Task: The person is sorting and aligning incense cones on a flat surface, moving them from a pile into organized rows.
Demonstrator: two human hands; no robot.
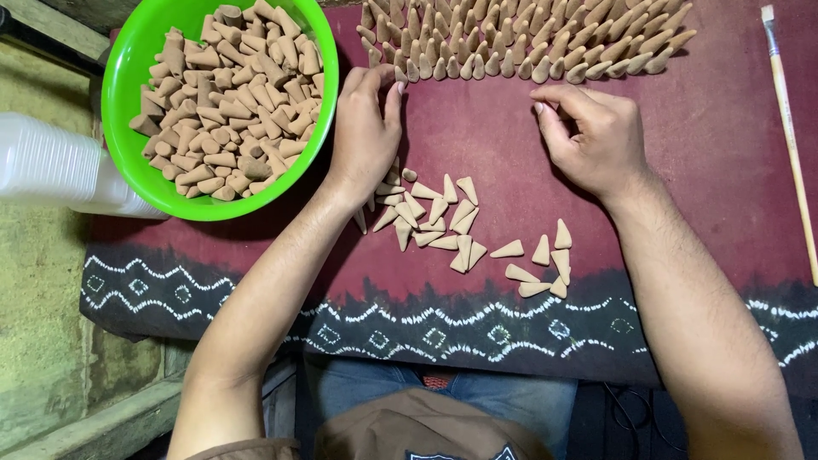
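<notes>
- Head view, nearest edge: the person's lap in blue jeans (528,396) sits under the near hem of a dark red cloth (477,153) with a white zigzag border (426,332).
- Just beyond the border lie the loose cones (460,226) — small tan tapered pieces, scattered flat in two clusters between the forearms.
- Handling judgement: each cone looks light, dry and matt, so unlikely to slip; the pointed tip looks brittle. Pinch at the broad base or mid-body, not the tip.
- Left hand (366,128): palm down, fingers curled together at the far edge of the left cluster, fingertips just beside the standing rows. Whether a cone is pinched underneath cannot be told.
- Right hand (592,136): palm down, thumb and forefinger drawn together just near of the rows; any cone between them is hidden.
- Standing cones (528,38): packed upright in rows at the far side — both hands reach toward their near edge.
- Green bowl (119,77): far left, heaped with more cones, touching the left hand's side.
- White plastic container (51,166): left of the bowl.
- Thin paintbrush (788,128): far right, well apart.
</notes>
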